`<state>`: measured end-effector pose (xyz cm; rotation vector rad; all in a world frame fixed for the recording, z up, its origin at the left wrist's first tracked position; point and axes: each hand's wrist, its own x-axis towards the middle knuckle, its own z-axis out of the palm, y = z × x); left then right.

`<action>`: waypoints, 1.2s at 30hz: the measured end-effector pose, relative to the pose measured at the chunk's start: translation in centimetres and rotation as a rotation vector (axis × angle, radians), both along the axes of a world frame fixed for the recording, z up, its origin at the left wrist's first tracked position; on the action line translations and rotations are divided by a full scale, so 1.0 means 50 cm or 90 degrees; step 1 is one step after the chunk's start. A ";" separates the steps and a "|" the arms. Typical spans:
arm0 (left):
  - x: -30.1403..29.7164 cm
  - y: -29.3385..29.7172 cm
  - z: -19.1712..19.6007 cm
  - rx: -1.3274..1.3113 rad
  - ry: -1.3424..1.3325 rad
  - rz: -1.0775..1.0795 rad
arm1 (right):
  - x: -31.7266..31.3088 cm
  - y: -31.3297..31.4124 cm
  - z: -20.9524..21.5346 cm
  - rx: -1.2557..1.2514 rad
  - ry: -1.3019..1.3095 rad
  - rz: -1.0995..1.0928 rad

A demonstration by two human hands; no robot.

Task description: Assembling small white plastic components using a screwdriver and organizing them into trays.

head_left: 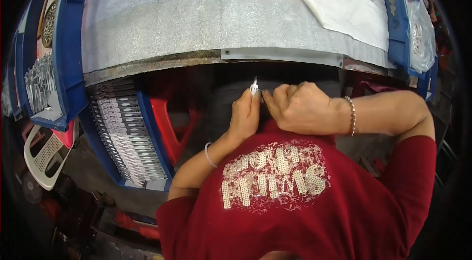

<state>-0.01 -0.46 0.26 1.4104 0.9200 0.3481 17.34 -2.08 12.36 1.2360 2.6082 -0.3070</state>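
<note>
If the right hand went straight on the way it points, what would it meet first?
Probably the small white piece held by the left hand, or that hand itself: the right hand points leftward at them, though depth there is unclear.

Small white piece [254, 89] with a narrow greyish tip was pinched in the left hand [243, 115], near-upright, tip pointing toward the desk [162, 63] edge. It sat just beside the right hand's [305, 107] curled fingers; finer detail was too small to tell.
</note>
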 end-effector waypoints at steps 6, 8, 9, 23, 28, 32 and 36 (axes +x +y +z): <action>-0.014 0.012 -0.017 -0.021 -0.001 0.021 | 0.012 0.010 -0.057 -0.190 0.268 -0.362; -0.008 0.011 -0.016 0.030 -0.007 0.022 | 0.004 -0.026 -0.099 -0.315 0.524 -0.651; -0.006 0.013 -0.013 0.055 -0.017 0.024 | -0.002 -0.026 -0.097 -0.441 0.654 -0.817; -0.008 -0.003 -0.027 0.084 -0.070 0.045 | -0.007 0.005 -0.033 -0.155 0.104 -0.222; -0.010 0.010 -0.018 0.105 -0.001 0.015 | -0.013 0.003 -0.058 -0.243 0.173 -0.437; -0.005 -0.001 -0.017 0.156 -0.014 0.024 | -0.005 -0.025 -0.088 -0.253 0.392 -0.589; 0.000 -0.006 -0.003 0.151 -0.027 0.041 | 0.001 -0.023 -0.059 -0.324 0.488 -0.656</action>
